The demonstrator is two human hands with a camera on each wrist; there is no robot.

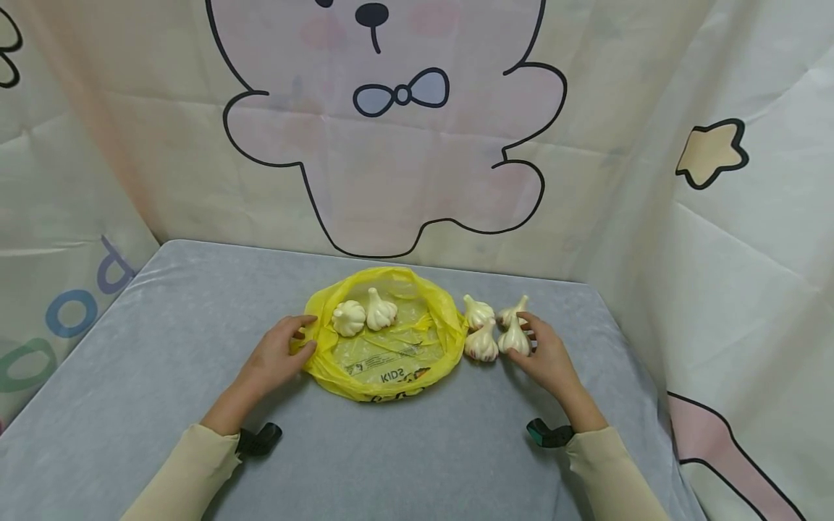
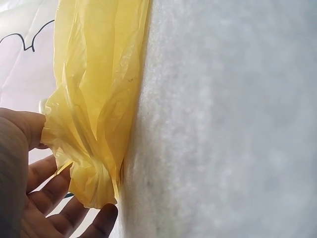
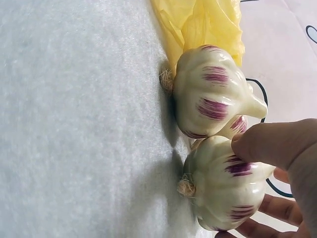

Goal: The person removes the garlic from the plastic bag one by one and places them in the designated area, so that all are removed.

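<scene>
A yellow plastic bag (image 1: pixel 391 387) lies with its mouth spread wide, and two white garlic bulbs (image 1: pixel 381 311) sit inside near its far left. At the bag's left rim, my left hand (image 1: pixel 276 352) holds the bunched plastic (image 2: pixel 91 163) between thumb and fingers. Several more garlic bulbs stand huddled against the bag's right side. My right hand (image 1: pixel 547 358) grips the nearest right one, a purple-streaked garlic bulb (image 3: pixel 223 188), with the thumb on one side and fingers on the other. Another garlic bulb (image 3: pixel 213 94) stands beside it, roots toward the cloth.
A grey cloth (image 1: pixel 391 463) covers the table. Behind it hangs a curtain (image 1: pixel 417 181) printed with a bear, and further printed curtain drapes down both sides. Dark wrist-worn devices (image 1: pixel 260 439) sit at the cuffs of both beige sleeves.
</scene>
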